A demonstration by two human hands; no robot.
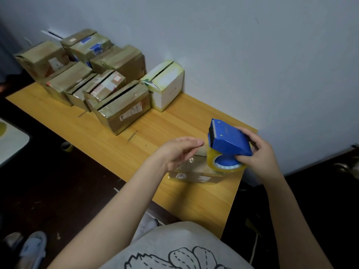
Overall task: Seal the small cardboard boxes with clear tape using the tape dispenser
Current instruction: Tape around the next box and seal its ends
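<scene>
My right hand [258, 152] grips a blue tape dispenser [227, 138] loaded with a roll of clear tape [225, 164], held above the right end of a small flat cardboard box [194, 174] near the table's right corner. My left hand [178, 150] hovers over the left part of that box with fingers straight and close together, holding nothing. The box is partly hidden under both hands and the dispenser. Its front side shows printed labels.
Several taped cardboard boxes [120, 107] stand packed together at the table's far left, with a white box [167, 88] beside them against the wall. The wooden table [108, 136] has an edge close to my body. A tape roll [67, 146] lies on the dark floor.
</scene>
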